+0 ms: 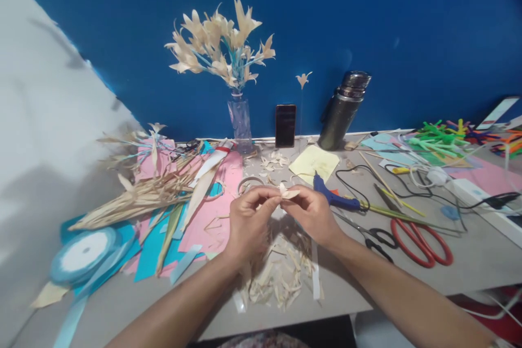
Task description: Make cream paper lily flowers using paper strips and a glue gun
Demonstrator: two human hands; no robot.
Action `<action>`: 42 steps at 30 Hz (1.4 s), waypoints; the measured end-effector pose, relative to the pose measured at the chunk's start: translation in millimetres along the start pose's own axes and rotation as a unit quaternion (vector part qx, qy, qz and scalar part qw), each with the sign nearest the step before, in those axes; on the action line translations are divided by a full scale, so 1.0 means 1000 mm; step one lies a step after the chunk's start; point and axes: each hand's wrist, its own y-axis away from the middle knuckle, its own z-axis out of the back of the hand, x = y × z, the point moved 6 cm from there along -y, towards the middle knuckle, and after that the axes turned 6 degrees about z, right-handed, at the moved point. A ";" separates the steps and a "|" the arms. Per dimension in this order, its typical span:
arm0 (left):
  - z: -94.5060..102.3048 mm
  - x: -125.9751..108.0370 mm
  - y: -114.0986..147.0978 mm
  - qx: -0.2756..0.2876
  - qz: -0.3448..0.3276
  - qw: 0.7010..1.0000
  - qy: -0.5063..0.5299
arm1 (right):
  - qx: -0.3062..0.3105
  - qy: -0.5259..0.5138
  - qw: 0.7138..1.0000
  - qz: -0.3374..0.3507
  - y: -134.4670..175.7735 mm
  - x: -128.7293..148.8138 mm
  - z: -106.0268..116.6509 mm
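Observation:
Over the middle of the table, my left hand (253,218) and my right hand (310,214) meet at their fingertips. Between them they pinch a small cream petal piece (289,193), seemingly dried husk, partly hidden by the fingers. Beneath the hands lies a heap of husk scraps (281,277). A blue glue gun (335,197) rests just right of my right hand. To the left is a bundle of dried husks (134,198). Behind, a clear plastic bottle (240,119) holds a bunch of husk flowers (222,38).
Red-handled scissors (422,242) and black-handled scissors (379,242) lie at right, near a white power strip (489,212) and cables. A blue ribbon roll (85,253) sits at left. A phone (285,126) and a dark flask (345,111) stand against the wall.

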 end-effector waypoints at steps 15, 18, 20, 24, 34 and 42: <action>-0.006 -0.010 0.007 0.074 -0.191 0.971 -0.124 | 0.031 -0.207 0.964 -0.162 -0.005 -0.018 0.008; -0.006 -0.009 0.006 0.077 -0.165 0.975 -0.128 | 0.015 -0.224 0.960 -0.169 -0.006 -0.020 0.011; -0.004 -0.008 0.005 0.080 -0.146 0.977 -0.132 | -0.005 -0.236 0.962 -0.140 -0.009 -0.017 0.016; -0.003 -0.005 0.005 0.097 -0.098 0.982 -0.129 | 0.012 -0.237 0.968 -0.076 -0.011 -0.007 0.019; -0.002 -0.003 0.005 0.095 -0.041 0.990 -0.095 | 0.132 -0.207 0.967 -0.065 -0.005 -0.007 0.014; 0.000 -0.013 0.006 0.085 -0.131 0.979 -0.129 | 0.112 -0.232 0.956 -0.138 -0.003 -0.010 0.008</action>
